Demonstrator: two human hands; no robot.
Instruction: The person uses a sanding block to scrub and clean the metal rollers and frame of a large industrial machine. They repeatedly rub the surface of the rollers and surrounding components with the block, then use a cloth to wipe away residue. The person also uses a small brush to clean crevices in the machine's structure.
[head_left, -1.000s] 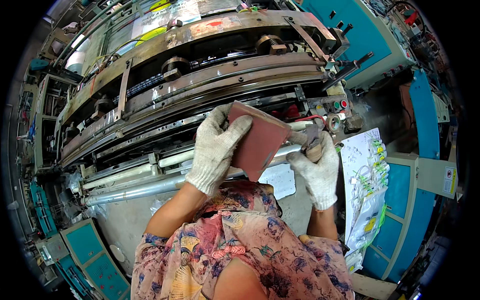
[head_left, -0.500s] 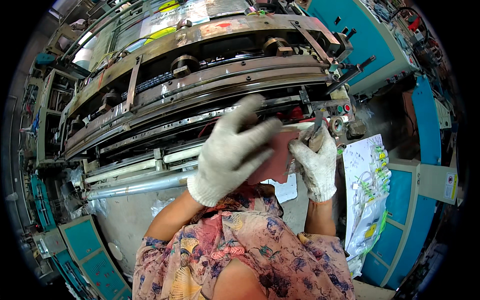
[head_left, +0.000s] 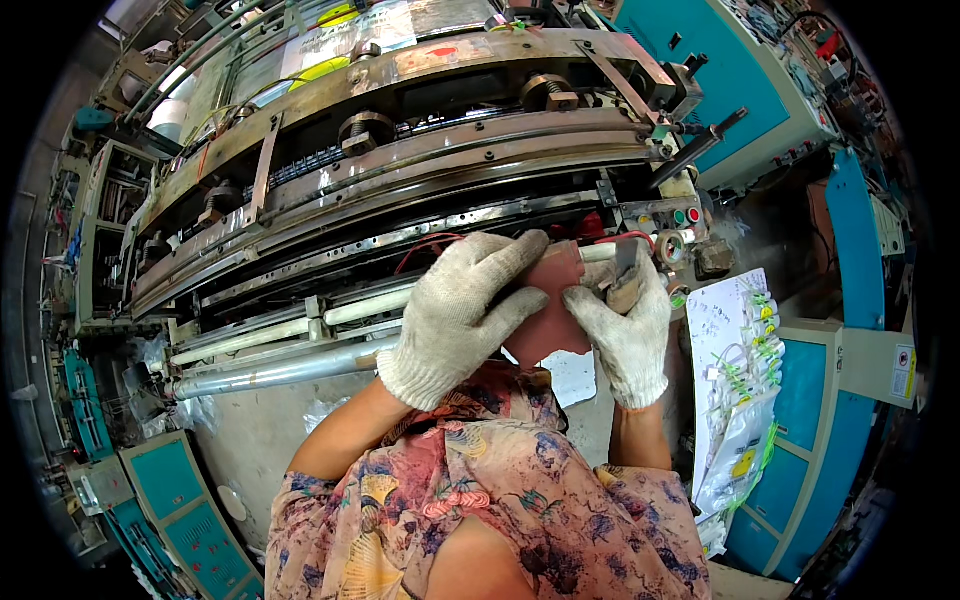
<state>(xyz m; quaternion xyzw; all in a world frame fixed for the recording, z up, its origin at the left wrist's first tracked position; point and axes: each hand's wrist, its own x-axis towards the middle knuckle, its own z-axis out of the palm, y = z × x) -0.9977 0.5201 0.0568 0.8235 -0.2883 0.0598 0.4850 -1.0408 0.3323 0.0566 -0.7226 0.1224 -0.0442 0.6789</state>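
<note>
Both my hands wear white knitted gloves and meet in front of my chest, at the near side of a long metal machine. My left hand (head_left: 450, 315) grips the left edge of a reddish-brown piece of sandpaper (head_left: 550, 315) between thumb and fingers. The sheet has ragged edges. On its other side, my right hand (head_left: 635, 340) pinches the sheet with its thumb. Also in that hand is a flat tool with a grey metal blade (head_left: 626, 256) and a tan handle, like a scraper, partly hidden by the fingers.
The machine's rollers and bars (head_left: 300, 368) run across just beyond my hands. Red and green buttons (head_left: 686, 216) and a tape roll (head_left: 671, 247) are at its right end. A white board (head_left: 708, 340) with bundled plastic bags stands to the right, beside teal cabinets (head_left: 800, 390).
My left hand, blurred and lifted with fingers spread earlier, has closed onto the left edge of the sandpaper. The sheet now faces up more fully. My right hand has barely moved.
</note>
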